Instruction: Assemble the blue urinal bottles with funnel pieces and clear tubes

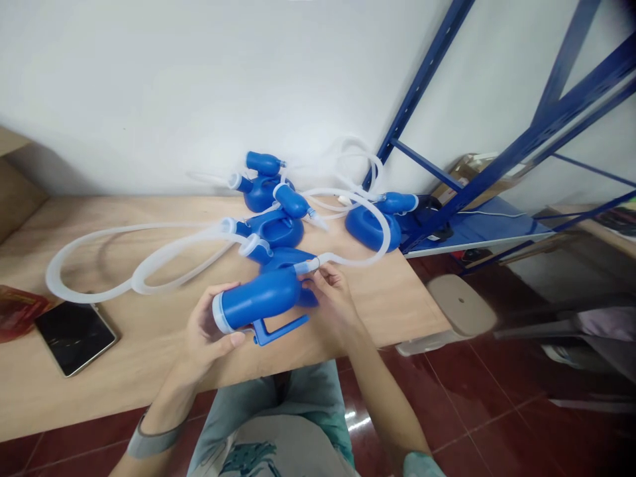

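My left hand point(203, 331) is closed around the wide end of a blue plastic bottle point(261, 298), which lies tilted with its white collar toward my palm. A blue L-shaped handle point(278, 333) sticks out below it. A translucent hose point(358, 263) is fitted on the bottle's narrow end. My right hand point(332, 288) pinches at that joint, where a thin loop circles the hose; its exact kind is too small to tell. Right behind sits a blue jug-like container point(283, 257), partly hidden by the bottle.
More blue containers point(278, 228) with bottles and looping hoses point(89, 291) lie farther back on the wooden table point(163, 358). A phone point(74, 338) and a red item point(20, 311) are at the left. A blue metal rack point(477, 192) and a stool point(462, 305) stand right.
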Tool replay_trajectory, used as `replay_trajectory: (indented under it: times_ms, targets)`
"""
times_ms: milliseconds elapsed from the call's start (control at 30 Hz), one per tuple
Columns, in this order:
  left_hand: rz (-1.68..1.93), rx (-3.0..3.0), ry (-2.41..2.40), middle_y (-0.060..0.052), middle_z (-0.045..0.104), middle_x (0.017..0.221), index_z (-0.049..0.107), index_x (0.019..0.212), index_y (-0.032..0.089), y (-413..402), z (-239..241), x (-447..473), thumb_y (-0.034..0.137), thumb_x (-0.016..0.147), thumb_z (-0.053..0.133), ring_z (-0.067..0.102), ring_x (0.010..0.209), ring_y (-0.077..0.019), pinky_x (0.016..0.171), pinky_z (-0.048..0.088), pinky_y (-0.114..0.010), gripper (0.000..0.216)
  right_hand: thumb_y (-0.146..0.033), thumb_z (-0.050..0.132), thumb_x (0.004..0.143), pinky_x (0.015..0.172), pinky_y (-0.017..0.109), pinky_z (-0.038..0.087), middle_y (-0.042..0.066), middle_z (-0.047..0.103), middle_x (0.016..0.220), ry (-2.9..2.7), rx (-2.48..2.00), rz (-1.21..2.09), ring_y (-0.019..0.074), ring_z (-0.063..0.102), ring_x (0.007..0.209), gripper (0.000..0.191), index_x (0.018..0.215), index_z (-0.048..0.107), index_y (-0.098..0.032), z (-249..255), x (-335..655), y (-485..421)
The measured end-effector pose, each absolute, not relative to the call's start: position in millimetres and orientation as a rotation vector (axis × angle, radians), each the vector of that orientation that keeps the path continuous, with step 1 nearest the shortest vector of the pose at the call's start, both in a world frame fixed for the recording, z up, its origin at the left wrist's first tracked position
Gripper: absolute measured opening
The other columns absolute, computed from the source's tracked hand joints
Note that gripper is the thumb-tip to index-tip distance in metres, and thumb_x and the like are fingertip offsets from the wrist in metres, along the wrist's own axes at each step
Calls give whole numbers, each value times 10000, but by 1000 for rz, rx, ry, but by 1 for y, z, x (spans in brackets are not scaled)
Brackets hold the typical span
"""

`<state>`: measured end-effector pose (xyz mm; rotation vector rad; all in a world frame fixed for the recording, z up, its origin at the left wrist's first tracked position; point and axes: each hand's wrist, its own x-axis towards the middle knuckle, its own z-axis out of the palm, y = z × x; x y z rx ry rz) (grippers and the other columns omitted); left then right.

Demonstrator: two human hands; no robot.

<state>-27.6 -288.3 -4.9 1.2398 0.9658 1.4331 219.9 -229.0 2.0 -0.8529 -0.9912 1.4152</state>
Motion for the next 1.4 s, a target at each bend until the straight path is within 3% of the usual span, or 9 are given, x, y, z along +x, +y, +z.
replay_trajectory:
  times_ms: [200, 400, 733, 1267, 1400]
  targets:
    - [1442, 1176, 1041, -71, 691, 1262, 707, 1248, 272, -284, -6, -28, 320, 689, 947, 693, 1075, -240, 790, 614, -243, 610, -573, 832, 840, 817, 337, 640, 56, 806, 922, -1040, -921, 1328, 193, 753, 831, 349, 885, 810, -228, -6, 217, -223]
    - [1416, 1141, 1083, -74, 701, 1277, 704, 1247, 262, -281, -11, -30, 327, 693, 946, 687, 1090, -244, 843, 605, -268, 608, -629, 850, 779, 794, 373, 649, 46, 788, 810, -1100, -992, 1314, 205, 744, 739, 424, 851, 797, -214, -8, 216, -219]
    - [1385, 1286, 1157, -92, 718, 1273, 689, 1252, 237, -286, 0, -26, 313, 667, 962, 718, 1101, -276, 860, 627, -320, 651, -379, 699, 932, 723, 327, 586, 26, 758, 751, -1393, -1058, 1044, 202, 712, 733, 248, 757, 762, -214, -1, 208, -221]
    - [1442, 1289, 1160, -71, 730, 1218, 695, 1224, 246, -288, -1, -27, 318, 647, 968, 723, 1061, -258, 828, 648, -312, 642, -465, 771, 887, 799, 367, 627, 33, 790, 836, -1209, -1037, 1278, 216, 740, 802, 240, 877, 815, -229, -9, 202, -226]
    - [1424, 1223, 1170, -81, 712, 1255, 673, 1247, 245, -287, -2, -33, 329, 652, 966, 723, 1042, -253, 780, 660, -316, 668, -426, 712, 955, 837, 374, 624, 52, 813, 1038, -1480, -1105, 1116, 235, 756, 955, 239, 1101, 816, -269, -6, 218, -229]
